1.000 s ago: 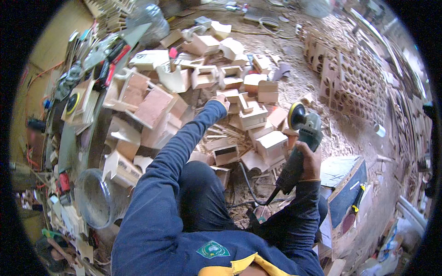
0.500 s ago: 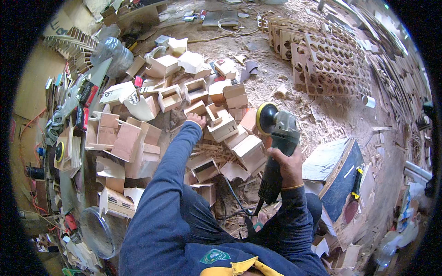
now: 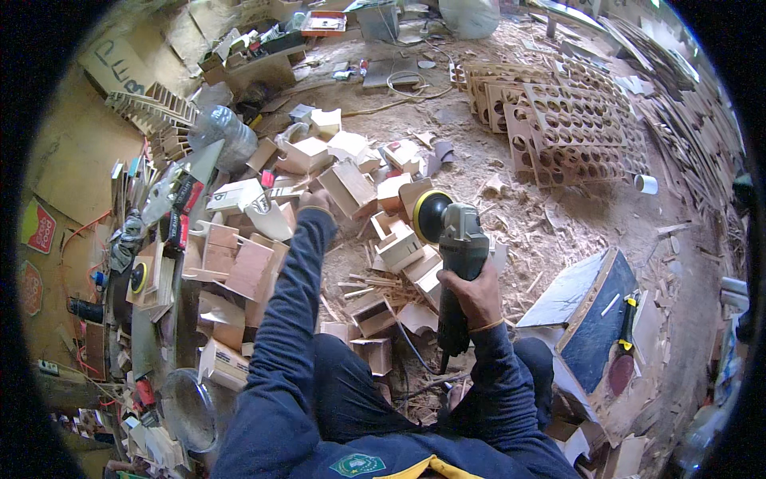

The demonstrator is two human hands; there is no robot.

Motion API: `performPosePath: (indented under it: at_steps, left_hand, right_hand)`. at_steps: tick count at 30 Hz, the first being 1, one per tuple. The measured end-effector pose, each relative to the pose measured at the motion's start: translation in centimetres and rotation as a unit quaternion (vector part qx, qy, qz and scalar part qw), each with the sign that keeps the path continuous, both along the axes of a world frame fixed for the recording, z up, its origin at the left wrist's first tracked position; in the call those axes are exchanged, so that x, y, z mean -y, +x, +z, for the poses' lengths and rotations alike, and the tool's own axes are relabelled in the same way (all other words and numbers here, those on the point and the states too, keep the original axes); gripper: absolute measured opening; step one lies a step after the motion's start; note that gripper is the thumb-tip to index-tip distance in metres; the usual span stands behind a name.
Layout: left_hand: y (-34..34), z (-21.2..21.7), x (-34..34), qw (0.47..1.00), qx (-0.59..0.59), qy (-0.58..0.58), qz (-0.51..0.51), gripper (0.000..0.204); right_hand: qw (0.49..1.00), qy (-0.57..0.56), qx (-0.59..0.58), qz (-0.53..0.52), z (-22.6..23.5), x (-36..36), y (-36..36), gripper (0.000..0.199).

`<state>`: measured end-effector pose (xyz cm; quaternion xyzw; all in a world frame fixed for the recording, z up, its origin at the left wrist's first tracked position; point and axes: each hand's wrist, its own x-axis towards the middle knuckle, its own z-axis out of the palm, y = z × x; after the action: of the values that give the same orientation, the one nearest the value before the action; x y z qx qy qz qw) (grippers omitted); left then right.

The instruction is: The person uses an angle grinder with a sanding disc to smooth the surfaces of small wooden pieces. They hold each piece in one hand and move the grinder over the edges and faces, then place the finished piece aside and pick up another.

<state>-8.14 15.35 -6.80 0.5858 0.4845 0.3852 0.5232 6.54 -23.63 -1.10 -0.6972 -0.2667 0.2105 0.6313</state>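
Observation:
In my right hand [image 3: 479, 297] is a dark green angle grinder [image 3: 464, 249], held upright by its body. A round black and yellow backing pad [image 3: 432, 215] faces left at its top, and its cord trails down between my legs. My left hand [image 3: 317, 199] reaches forward, its fingers closed at the left edge of a small wooden box [image 3: 349, 188] that is tilted. The fingertips are partly hidden. Just beyond the pad, more small wooden boxes [image 3: 399, 249] lie in a loose heap, some showing their open sides.
Several cut-out wooden boxes [image 3: 254, 267] are piled at the left. Perforated plywood sheets [image 3: 558, 128] lean together at the far right. A dark blue panelled block [image 3: 600, 319] stands at the right with a yellow-black handled tool [image 3: 625, 343] on it. Sawdust and offcuts [image 3: 511, 207] cover the floor.
My left hand has moved left and away from me, and the box beside it now lies at a different angle. The grinder has shifted slightly left. The whole view has tilted up a little.

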Motion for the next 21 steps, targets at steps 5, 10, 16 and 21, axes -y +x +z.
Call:
performPosePath:
  at_steps: [5, 10, 16, 21]
  left_hand:
    - [3.4, 5.1, 9.0, 0.958, 0.251, 0.025, 0.135, 0.032]
    - [3.8, 5.8, 12.3, 0.984, 0.076, 0.115, 0.111, 0.056]
    - [4.6, 5.3, 14.4, 0.986, 0.003, 0.132, 0.098, 0.08]
    - [5.0, 5.1, 14.3, 0.967, 0.021, 0.215, 0.134, 0.06]
  right_hand:
    - [0.999, 0.005, 0.034, 0.034, 0.0, -0.5, -0.1, 0.073]
    - [0.995, -0.022, 0.088, 0.042, 0.3, 0.2, -0.9, 0.076]
    - [0.99, -0.094, 0.101, 0.028, 1.3, -0.5, -2.0, 0.071]
    - [0.99, -0.073, 0.124, 0.015, 1.1, -0.6, -1.8, 0.068]
